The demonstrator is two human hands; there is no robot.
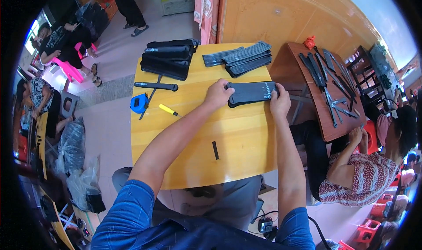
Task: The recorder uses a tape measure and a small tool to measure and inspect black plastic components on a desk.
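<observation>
Between my two hands is a stack of flat, dark grey strips [249, 92] with small pale marks near its right end. My left hand [218, 94] grips the stack's left end, thumb on top. At the right end my right hand [280, 102] closes round it in the same way. Behind the stack lie more fanned grey strips [248, 59]. A pile of black strap-like pieces [168, 59] sits at the table's far left, with a single black piece [156, 86] in front of it. What the strips are made of I cannot tell.
On the yellow wooden table [189, 171] are a blue tape measure [139, 103], a yellow-handled tool [168, 110] and a short black strip [215, 150]. To the right, a person [360, 175] sits by a brown table [327, 133] holding long dark tools or parts [323, 81].
</observation>
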